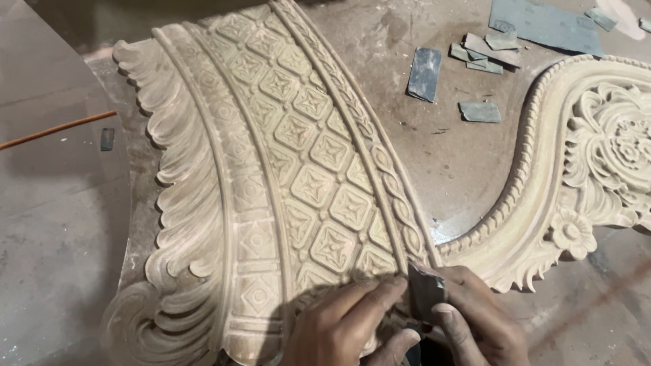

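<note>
Item, sanding in hand: my right hand [475, 315] pinches a folded grey sandpaper piece [424, 293] against the carved wooden panel [271, 169]'s rope-moulded edge, left hand [346, 325] flat-fingered, holding nothing, bracing the panel; next, I judge, short strokes following the moulding.

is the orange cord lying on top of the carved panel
No, the orange cord runs across the floor at the left and stops short of the carved panel, not touching its leafy edge.
</note>
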